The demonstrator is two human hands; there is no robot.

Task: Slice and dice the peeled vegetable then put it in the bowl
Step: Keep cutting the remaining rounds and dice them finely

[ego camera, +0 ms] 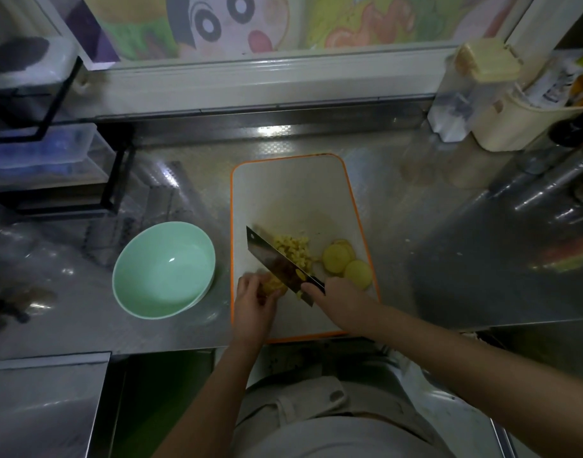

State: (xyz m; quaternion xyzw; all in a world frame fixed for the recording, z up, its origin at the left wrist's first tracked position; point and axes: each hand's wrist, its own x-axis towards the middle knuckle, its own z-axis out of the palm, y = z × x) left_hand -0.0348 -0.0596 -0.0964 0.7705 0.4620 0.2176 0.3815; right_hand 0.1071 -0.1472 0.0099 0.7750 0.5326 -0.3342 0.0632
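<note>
A white cutting board (293, 193) with an orange rim lies on the steel counter. On it are a pile of yellow diced vegetable (295, 247) and a few round yellow slices (346, 262) to the right. My left hand (253, 302) holds a stack of slices (273, 285) at the board's near left, fingers curled on it. My right hand (336, 299) grips the handle of a cleaver (276, 262), whose blade angles across the stack beside my left fingers. A mint-green bowl (164, 269), with nothing in it, stands left of the board.
A black wire rack with clear boxes (52, 153) stands at the back left. Cream and clear containers (481, 94) crowd the back right corner. The counter's front edge (151, 348) runs just below the board.
</note>
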